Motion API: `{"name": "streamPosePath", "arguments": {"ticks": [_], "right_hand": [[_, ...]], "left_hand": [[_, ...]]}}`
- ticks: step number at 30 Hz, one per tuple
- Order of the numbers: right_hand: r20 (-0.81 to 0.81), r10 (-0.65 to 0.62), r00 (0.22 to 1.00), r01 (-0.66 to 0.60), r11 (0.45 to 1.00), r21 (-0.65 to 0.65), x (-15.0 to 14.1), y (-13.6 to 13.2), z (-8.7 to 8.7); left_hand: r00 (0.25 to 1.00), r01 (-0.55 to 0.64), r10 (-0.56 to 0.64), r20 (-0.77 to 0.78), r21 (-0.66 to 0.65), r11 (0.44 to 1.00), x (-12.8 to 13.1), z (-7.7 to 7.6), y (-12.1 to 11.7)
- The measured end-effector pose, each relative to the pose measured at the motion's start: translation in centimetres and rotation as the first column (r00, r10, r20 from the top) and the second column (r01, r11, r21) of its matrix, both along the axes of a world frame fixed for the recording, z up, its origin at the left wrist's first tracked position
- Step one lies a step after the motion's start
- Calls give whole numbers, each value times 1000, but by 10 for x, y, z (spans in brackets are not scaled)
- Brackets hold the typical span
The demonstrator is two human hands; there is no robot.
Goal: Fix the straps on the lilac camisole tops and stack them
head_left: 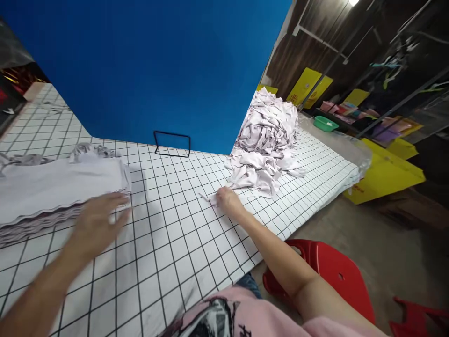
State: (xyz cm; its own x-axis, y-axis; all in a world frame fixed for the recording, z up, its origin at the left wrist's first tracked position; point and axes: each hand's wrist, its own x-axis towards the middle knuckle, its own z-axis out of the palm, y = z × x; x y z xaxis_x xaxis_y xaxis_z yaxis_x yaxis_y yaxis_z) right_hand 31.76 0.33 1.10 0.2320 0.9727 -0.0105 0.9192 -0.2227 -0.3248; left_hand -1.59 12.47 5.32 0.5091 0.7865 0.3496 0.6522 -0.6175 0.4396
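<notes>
On the left of the table lies a neat stack of pale fabric pieces (66, 182) with dark, wavy layered edges. My left hand (96, 224), slightly blurred, is over the stack's right edge with thumb and fingers apart; whether it touches the fabric I cannot tell. Further right, my right hand (227, 200) is closed on a pale fabric piece (211, 200), whose thin end sticks out to the left of the fingers. Just beyond that hand rises a large crumpled heap of the same pale fabric (268, 126).
A large blue panel (157, 70) with a black wire frame (171, 144) at its lower edge blocks the view behind. The table has a white checked cover (182, 224). A red plastic stool (336, 276) stands by the near edge; yellow boards (389, 173) and a green basin (325, 123) are at right.
</notes>
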Motion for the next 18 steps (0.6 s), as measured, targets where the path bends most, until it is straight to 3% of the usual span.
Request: {"name": "streamPosePath", "arguments": {"ticks": [2,4,6,7,8,9,10,12,14,16,18], "right_hand": [[-106,245,964,-245,969,11,-57,-12,-3],[-250,642,725,-632,764,128,-107,-30,-1],[-313,785,534,-771,604,199,-129,-46,8],[-346,792,502,-772,591,233,-129,-51,14],[-376,767,521,-733,627,265,-121,-53,19],[-400,709,581,-653,699,291,-110,-51,23],[-404,614,678,-534,789,303,-97,-47,24],[-367,451,813,-379,890,253,-73,-35,21],[-313,398,862,-366,917,159,-58,-28,15],[-319,395,861,-389,917,88,-48,-28,10],[-379,348,858,-350,935,66,-36,-32,8]], "left_hand": [[991,135,-134,14,-171,976,38,-15,-16],[983,182,-180,35,-318,931,64,-24,-32],[978,195,-207,10,-376,906,77,-29,-44],[977,193,-212,-12,-374,907,79,-30,-49],[977,189,-213,-28,-361,913,79,-31,-53],[978,181,-205,-32,-351,919,78,-33,-56],[982,169,-188,-20,-353,920,78,-34,-58],[990,144,-136,48,-409,901,76,-35,-61],[989,122,-58,139,-514,849,74,-36,-60],[976,79,59,210,-593,801,66,-35,-54],[950,-20,206,235,-612,791,50,-33,-47]]}}
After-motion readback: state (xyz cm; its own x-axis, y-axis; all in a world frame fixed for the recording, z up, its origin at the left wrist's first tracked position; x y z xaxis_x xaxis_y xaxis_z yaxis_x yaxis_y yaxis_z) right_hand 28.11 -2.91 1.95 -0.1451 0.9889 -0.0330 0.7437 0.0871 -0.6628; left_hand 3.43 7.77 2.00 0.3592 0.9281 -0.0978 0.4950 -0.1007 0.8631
